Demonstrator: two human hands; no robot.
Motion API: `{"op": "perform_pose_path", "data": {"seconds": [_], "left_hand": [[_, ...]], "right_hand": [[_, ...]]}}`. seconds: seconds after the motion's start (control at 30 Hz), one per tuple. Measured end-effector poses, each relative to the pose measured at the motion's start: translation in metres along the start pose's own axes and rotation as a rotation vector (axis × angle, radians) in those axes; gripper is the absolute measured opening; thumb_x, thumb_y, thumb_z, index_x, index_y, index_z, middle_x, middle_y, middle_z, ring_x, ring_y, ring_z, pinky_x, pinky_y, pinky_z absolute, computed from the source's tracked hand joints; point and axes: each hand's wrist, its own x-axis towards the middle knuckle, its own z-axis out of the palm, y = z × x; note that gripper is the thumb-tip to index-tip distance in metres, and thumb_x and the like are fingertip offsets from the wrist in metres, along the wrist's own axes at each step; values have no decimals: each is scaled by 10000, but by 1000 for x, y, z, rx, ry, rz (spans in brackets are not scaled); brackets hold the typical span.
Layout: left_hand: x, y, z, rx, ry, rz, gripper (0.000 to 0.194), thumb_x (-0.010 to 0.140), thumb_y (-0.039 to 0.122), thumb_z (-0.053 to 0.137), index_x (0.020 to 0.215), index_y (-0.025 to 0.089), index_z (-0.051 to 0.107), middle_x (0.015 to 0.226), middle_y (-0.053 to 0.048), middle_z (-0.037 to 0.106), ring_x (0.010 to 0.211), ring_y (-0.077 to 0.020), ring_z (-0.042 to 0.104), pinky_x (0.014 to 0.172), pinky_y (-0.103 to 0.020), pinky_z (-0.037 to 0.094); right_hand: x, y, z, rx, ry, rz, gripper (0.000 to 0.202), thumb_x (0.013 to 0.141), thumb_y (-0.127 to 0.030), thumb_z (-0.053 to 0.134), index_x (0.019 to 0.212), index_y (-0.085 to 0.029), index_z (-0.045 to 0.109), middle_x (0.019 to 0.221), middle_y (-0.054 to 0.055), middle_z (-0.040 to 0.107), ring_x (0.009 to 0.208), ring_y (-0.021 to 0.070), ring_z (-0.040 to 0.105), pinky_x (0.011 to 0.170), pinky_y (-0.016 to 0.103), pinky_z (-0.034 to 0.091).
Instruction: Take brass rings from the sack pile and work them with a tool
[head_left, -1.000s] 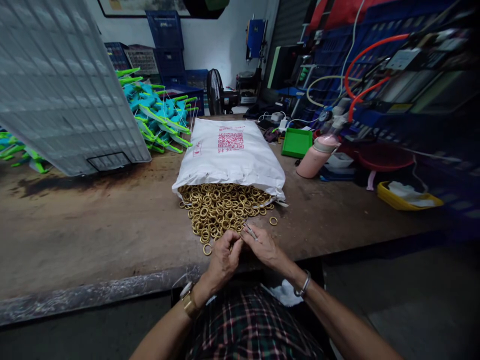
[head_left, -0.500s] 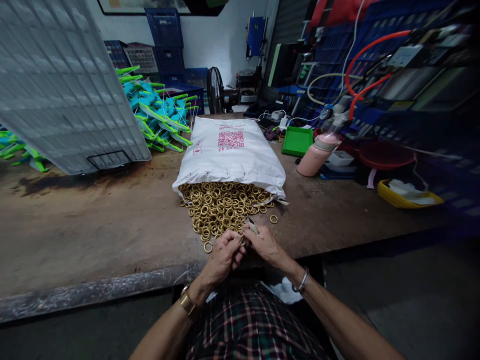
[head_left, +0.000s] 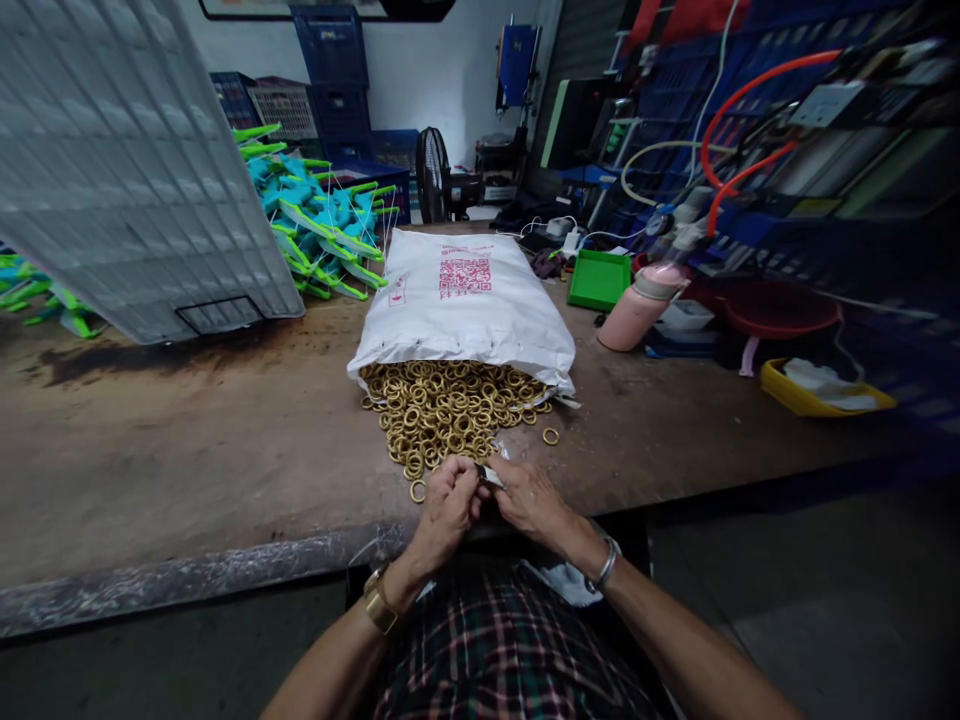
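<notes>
My left hand (head_left: 450, 500) is closed in a pinch at the front of a heap of brass-coloured rings (head_left: 442, 420). A ring between its fingertips is almost wholly hidden now. My right hand (head_left: 531, 500) grips a small knife (head_left: 493, 478) with a pale handle; its dark tip points left and meets the left fingertips. The rings spill from the mouth of a white sack (head_left: 465, 310) with red print, lying on the wooden table (head_left: 225, 440). One loose ring (head_left: 550, 437) lies right of the heap, and another ring (head_left: 418, 490) sits just left of my left hand.
A grey ribbed plastic crate (head_left: 142, 170) stands tilted at the left, before a pile of green and blue plastic parts (head_left: 315, 220). To the right are a green tray (head_left: 600, 280), a pink bottle (head_left: 637, 312), a yellow basket (head_left: 825, 395) and a machine with orange hoses (head_left: 712, 140).
The knife has swung from pointing up and away to pointing left against my left fingertips. The ring there is now mostly covered. The view has shifted slightly.
</notes>
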Motion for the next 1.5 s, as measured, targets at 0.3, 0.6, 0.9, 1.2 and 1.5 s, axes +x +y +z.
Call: {"op": "perform_pose_path", "data": {"seconds": [0.3, 0.6, 0.9, 1.2, 1.5], "left_hand": [[0, -4, -2, 71, 16, 86, 262, 766, 432, 549, 718, 181, 493, 568, 36, 535, 417, -56, 407, 401, -170, 280], [-14, 11, -3, -223, -201, -68, 302, 757, 471, 589, 767, 193, 471, 631, 41, 545, 417, -40, 391, 359, -146, 269], [-8, 2, -4, -485, -130, -239, 275, 707, 350, 679, 764, 161, 488, 758, -51, 632, 507, -66, 506, 366, -136, 319], [-4, -11, 2, -585, -177, -332, 277, 686, 368, 699, 676, 151, 527, 641, 13, 534, 508, -61, 494, 358, -128, 334], [-9, -14, 17, -374, -181, -249, 319, 644, 382, 733, 689, 153, 515, 642, 16, 533, 547, -80, 530, 377, -146, 369]], "right_hand": [[2, -5, -2, -101, -48, 24, 241, 753, -94, 382, 899, -172, 557, 731, 70, 643, 608, 158, 536, 559, 278, 241], [5, 35, -24, -153, 174, 247, 266, 770, -103, 381, 967, -162, 549, 776, 80, 640, 675, 179, 560, 586, 269, 288], [8, 92, -28, -163, 276, 397, 256, 852, -327, 440, 1043, -186, 536, 888, 65, 624, 771, 177, 569, 638, 254, 323], [12, 87, -33, -181, 191, 445, 201, 821, -306, 483, 981, -186, 503, 890, 72, 637, 775, 186, 588, 602, 253, 293], [0, 77, -21, 214, 310, 318, 55, 786, -237, 435, 755, -193, 445, 663, -18, 503, 619, 122, 468, 575, 228, 308]]}}
